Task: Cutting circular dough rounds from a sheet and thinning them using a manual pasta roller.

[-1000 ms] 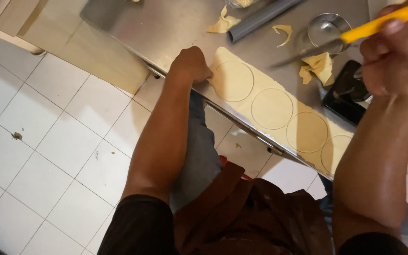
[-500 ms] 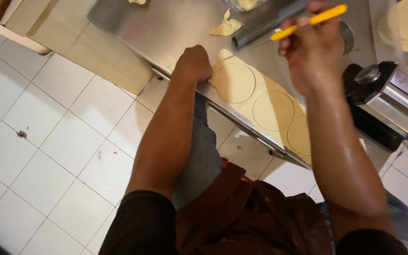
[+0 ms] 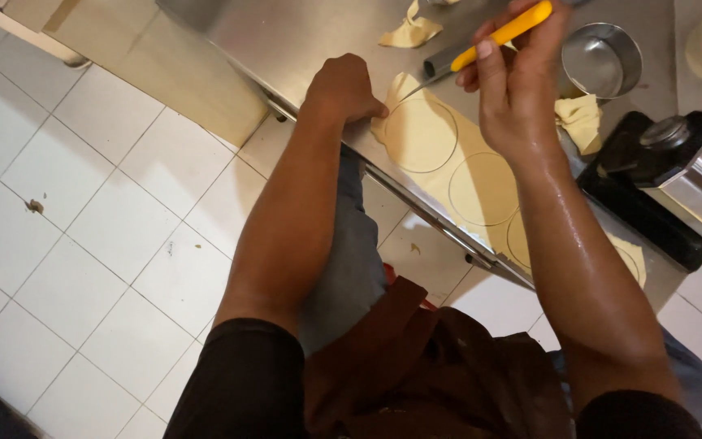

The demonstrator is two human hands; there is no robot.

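Observation:
A long sheet of pale dough (image 3: 473,175) lies along the near edge of a steel table (image 3: 302,41), marked with several cut circles. My left hand (image 3: 343,88) is closed in a loose fist and rests on the table, touching the sheet's left end. My right hand (image 3: 513,77) grips a yellow-handled knife (image 3: 501,34) whose blade tip meets the dough above the leftmost circle.
A small round steel cup (image 3: 603,57) stands behind the dough. Dough scraps (image 3: 408,31) lie on the table, one more (image 3: 580,120) near the cup. A steel and black machine (image 3: 676,183) sits at the right. White floor tiles (image 3: 83,228) lie below.
My right hand has swung left with the knife, from far right to above the sheet's left end. My left hand has stayed on the dough's end. The view shifted.

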